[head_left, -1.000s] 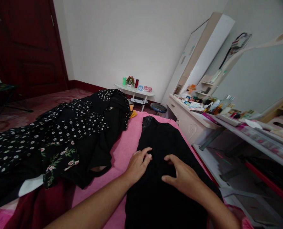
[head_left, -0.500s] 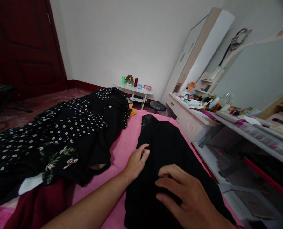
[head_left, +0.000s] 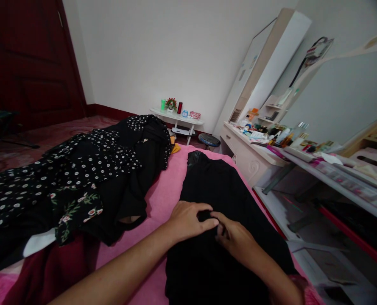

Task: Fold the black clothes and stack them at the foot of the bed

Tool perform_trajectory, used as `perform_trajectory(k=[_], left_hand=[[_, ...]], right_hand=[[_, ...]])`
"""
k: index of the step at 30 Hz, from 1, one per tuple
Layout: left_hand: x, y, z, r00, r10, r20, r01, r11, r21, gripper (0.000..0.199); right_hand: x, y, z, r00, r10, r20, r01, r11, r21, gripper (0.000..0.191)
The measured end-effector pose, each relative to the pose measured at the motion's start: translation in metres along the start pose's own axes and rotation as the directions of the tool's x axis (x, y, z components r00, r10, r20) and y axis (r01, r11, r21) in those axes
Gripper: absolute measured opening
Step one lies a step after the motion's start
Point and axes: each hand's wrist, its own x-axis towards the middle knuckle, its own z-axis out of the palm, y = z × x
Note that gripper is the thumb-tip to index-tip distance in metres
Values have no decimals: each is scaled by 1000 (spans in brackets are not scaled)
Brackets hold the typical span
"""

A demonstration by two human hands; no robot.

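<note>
A black garment [head_left: 220, 182] lies spread lengthwise on the pink bed cover [head_left: 163, 195]. My left hand [head_left: 190, 220] rests on its left part, thumb and index finger apart in a curve, with no object between them. Close beside it is my right hand [head_left: 234, 239], over the middle of the garment. Its fingers are bent inward, near the left thumb tip. What they hold, if anything, is hidden. To the left lies a pile of clothes, with a black polka-dot garment [head_left: 89, 156], a floral black piece [head_left: 75, 212] and dark red cloth [head_left: 53, 267].
On the right stand a dressing table [head_left: 252, 161] crowded with bottles and a grey-framed desk [head_left: 350, 182]. A round stool [head_left: 209, 140] and a small white shelf [head_left: 175, 115] are beyond the bed. A dark red door [head_left: 32, 63] is at far left.
My right hand has moved forward and left, close to my left hand. My left hand has shifted slightly right and down over the black garment. The view has tilted a little.
</note>
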Motion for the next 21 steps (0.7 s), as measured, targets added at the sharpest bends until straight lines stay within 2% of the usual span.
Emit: perform_trajectory(k=[3, 5, 8, 10, 11, 13, 14, 15, 16, 18, 21], left_hand=[[-1, 4, -5, 999, -35, 34, 32, 997, 76, 27], [-1, 0, -10, 993, -110, 49, 107, 992, 66, 31], [0, -9, -15, 974, -179, 139, 181, 983, -4, 41], [-1, -13, -15, 958, -208, 196, 219, 975, -37, 44], [-1, -14, -13, 953, -224, 203, 238, 970, -48, 45], [-1, -14, -6, 951, -262, 161, 279, 957, -86, 44], [0, -14, -2, 951, -284, 121, 298, 947, -124, 41], [0, -14, 2, 951, -301, 74, 310, 936, -167, 37], [1, -14, 7, 949, -314, 25, 312, 928, -206, 35], [3, -17, 15, 947, -316, -48, 296, 924, -242, 41], [4, -24, 26, 951, -295, -91, 269, 936, -228, 39]], right_hand=[[9, 2, 4, 995, -86, -51, 86, 996, -11, 34], [14, 4, 1, 992, -98, -76, 98, 995, -7, 32], [16, 4, -12, 995, -69, -66, 65, 996, -59, 31], [19, 3, -26, 998, -55, 22, 58, 988, -140, 29], [22, 2, -33, 993, -49, 103, 67, 983, -174, 29], [37, 4, -47, 958, -10, 285, 60, 985, -164, 27], [50, 6, -54, 939, 16, 344, 26, 993, -117, 25], [65, 9, -59, 936, 49, 350, -34, 998, -49, 22], [84, 14, -64, 949, 91, 303, -103, 994, 25, 18], [127, 24, -70, 977, 192, 91, -203, 969, 142, 11], [190, 40, -71, 941, 296, -166, -267, 947, 177, 9]])
